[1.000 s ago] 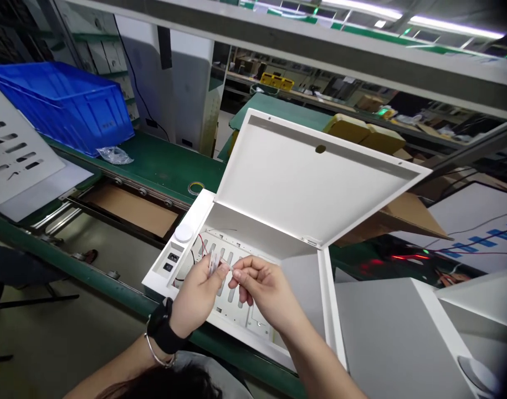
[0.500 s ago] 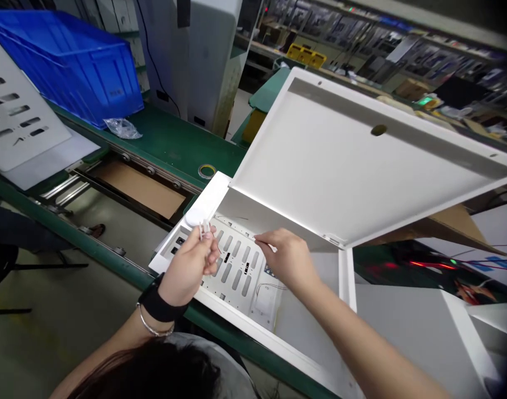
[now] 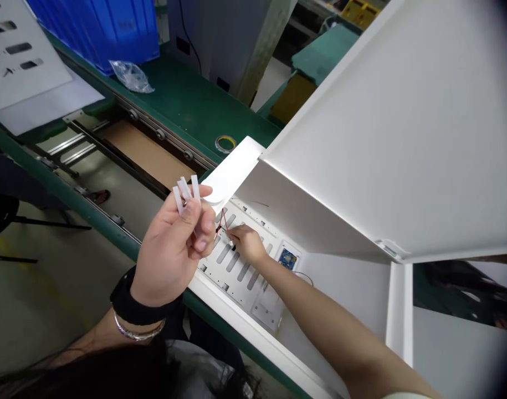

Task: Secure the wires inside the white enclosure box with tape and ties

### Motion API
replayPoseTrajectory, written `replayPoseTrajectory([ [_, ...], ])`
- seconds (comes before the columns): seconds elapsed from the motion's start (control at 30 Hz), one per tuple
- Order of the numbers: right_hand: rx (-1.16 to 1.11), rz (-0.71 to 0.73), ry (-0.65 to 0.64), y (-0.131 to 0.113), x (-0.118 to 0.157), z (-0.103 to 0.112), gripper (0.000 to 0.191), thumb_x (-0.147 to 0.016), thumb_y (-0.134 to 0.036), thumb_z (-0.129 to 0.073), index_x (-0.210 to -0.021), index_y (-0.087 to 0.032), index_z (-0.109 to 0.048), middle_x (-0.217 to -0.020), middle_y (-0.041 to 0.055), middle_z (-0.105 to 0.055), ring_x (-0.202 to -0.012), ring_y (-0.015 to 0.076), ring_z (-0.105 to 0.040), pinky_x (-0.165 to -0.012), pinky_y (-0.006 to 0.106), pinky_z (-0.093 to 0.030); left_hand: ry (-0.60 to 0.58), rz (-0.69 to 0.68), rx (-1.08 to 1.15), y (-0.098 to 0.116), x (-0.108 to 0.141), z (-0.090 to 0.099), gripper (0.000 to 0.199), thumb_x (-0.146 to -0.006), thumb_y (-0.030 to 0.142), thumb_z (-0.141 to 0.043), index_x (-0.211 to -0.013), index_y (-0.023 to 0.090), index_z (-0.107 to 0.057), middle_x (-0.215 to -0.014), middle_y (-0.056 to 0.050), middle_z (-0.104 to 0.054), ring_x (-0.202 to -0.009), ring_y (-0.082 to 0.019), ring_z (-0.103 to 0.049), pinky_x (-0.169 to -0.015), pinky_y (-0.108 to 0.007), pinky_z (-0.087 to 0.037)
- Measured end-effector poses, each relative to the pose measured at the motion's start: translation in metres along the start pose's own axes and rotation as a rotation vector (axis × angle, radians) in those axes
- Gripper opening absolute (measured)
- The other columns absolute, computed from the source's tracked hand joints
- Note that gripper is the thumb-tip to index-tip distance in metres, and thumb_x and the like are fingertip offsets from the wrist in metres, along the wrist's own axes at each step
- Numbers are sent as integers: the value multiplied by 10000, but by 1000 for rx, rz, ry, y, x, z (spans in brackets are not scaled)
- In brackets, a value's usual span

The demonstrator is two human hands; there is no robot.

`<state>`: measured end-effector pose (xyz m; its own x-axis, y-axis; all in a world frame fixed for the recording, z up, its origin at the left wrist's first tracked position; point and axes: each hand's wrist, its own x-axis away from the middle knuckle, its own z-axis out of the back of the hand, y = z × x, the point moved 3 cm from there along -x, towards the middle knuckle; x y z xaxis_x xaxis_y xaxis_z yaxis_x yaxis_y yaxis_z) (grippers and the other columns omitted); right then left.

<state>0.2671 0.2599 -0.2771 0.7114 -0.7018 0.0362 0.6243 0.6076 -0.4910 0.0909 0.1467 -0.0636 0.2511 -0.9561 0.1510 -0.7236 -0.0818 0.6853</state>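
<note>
My left hand (image 3: 170, 244) is closed around several short, translucent white strips (image 3: 195, 188) that stick up above the thumb and forefinger. It hovers over the near left corner of an open white metal box (image 3: 228, 166). My right hand (image 3: 248, 244) reaches down inside the box, fingertips pinched at a white wire connector (image 3: 231, 243) on thin red wires (image 3: 225, 219). Beneath it lies a white slotted panel (image 3: 232, 265). A blue circuit board (image 3: 287, 259) sits on this panel's right side, beyond my right wrist. My right fingertips are partly hidden.
The raised lid (image 3: 403, 138) of the box leans up at the right. Behind stand a blue bin (image 3: 107, 33), a clear plastic bag (image 3: 131, 76) and a tape roll (image 3: 225, 144) on the green bench (image 3: 182, 105). Another slotted white panel (image 3: 20, 72) lies far left.
The view has come closer. My right hand has moved left across the slotted panel to the red wires, which now arch up. My left hand has risen, still holding the white strips.
</note>
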Motion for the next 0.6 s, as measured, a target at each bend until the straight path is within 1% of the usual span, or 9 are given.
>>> replayPoseTrajectory([
  [0.13,-4,36,22,-8,-14,-7,284,-953,-172,-478,-899,-163,-756,-918,88,-697,-893,191,-596,-824,285,-467,45,-28,15,2,2,0,149,-976,226,-469,-1001,201,-614,-669,13,-459,-501,-52,-390,-456,-132,-353],
  [0.2,-10,39,12,-10,-19,-9,304,-960,-182,-472,-859,-163,-758,-881,87,-683,-852,186,-588,-782,280,-463,55,-29,14,2,2,0,131,-970,238,-491,-993,204,-616,-663,16,-439,-494,-51,-377,-447,-128,-343],
  [0.27,-17,39,0,-11,-23,-11,306,-960,-179,-473,-867,-159,-763,-866,86,-675,-830,184,-585,-759,276,-456,55,-24,14,2,1,-1,139,-973,242,-485,-985,206,-618,-657,18,-428,-486,-49,-371,-441,-126,-340],
  [0.37,-31,40,-1,-11,-25,-14,274,-951,-166,-490,-942,-157,-764,-869,83,-675,-814,179,-585,-745,267,-448,60,-30,24,3,-1,-1,167,-983,234,-456,-969,205,-620,-655,17,-427,-470,-46,-372,-427,-124,-340],
  [0.6,55,73,-25,-16,-24,-16,273,-924,-132,-487,-854,-145,-750,-834,87,-657,-822,198,-568,-746,289,-435,106,-57,42,5,-2,-2,234,-1005,213,-377,-966,204,-608,-639,16,-423,-444,-45,-387,-405,-120,-351],
])
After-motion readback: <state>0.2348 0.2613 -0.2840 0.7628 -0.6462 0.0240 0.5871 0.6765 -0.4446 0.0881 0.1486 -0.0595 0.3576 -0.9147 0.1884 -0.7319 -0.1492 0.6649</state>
